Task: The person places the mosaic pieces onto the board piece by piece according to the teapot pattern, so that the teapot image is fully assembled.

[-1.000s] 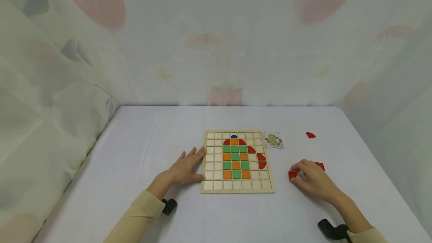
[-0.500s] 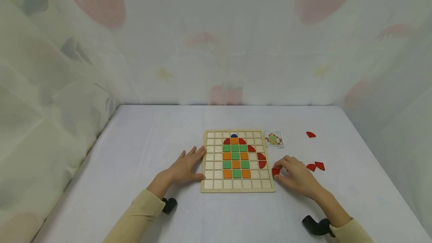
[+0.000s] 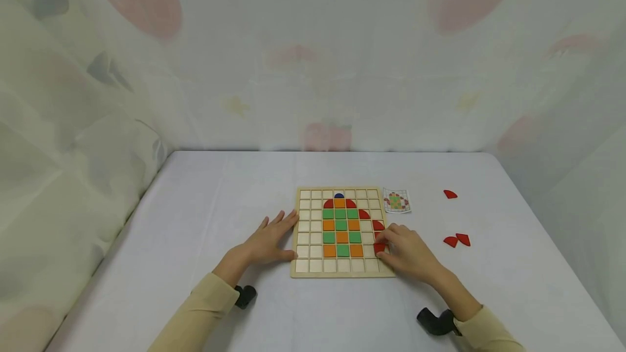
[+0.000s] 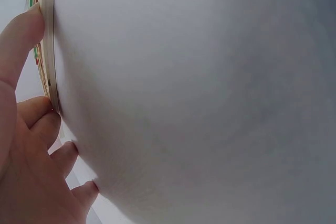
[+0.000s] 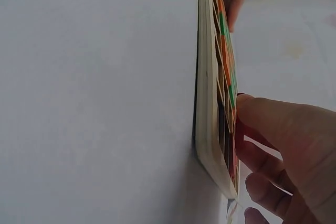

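Note:
A wooden grid board lies on the white table, its middle filled with green and orange square tiles, a blue half-round piece near the top and red curved pieces around. My left hand rests with spread, straight fingers against the board's left edge; the left wrist view has its thumb touching the rim. Over the right-hand columns, my right hand pinches a red tile between thumb and fingers, just below two red pieces. In the right wrist view the tile is partly hidden behind the thumb.
A small printed pattern card lies beside the board's upper right corner. Farther right are loose red pieces: one quarter-round piece higher up, and a pair with a red piece lower down. White cloth with faded prints hangs behind the table.
My right hand has carried the red tile leftward from the loose pieces on the right to above the board's right columns. The left hand has stayed at the board's left edge.

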`<state>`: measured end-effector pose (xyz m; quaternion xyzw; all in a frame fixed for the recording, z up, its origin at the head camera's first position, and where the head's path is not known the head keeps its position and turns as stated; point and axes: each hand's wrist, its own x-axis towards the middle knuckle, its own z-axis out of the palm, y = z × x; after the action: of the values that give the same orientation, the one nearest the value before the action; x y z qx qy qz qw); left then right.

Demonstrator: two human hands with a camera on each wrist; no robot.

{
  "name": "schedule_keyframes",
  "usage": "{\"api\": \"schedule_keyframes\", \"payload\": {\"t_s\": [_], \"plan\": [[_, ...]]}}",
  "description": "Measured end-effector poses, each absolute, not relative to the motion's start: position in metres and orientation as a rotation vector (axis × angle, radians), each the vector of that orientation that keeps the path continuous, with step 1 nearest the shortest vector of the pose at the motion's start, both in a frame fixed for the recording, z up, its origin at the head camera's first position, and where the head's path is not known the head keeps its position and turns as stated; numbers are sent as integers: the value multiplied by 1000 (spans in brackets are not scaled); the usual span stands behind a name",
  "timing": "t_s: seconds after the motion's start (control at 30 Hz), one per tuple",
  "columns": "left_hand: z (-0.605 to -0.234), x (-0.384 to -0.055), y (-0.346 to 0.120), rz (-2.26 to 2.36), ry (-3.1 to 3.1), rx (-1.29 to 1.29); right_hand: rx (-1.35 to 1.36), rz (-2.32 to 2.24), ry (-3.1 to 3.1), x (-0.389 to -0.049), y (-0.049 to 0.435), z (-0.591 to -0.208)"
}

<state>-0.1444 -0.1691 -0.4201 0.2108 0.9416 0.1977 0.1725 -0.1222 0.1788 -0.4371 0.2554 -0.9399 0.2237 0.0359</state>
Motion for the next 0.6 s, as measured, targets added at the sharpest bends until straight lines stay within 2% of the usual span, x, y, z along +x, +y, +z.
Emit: {"api": "schedule_keyframes", "payload": {"t_s": [0.6], "plan": [[-421, -145, -171, 582, 2667, 622, 796, 579, -2911, -123, 156, -438]]}}
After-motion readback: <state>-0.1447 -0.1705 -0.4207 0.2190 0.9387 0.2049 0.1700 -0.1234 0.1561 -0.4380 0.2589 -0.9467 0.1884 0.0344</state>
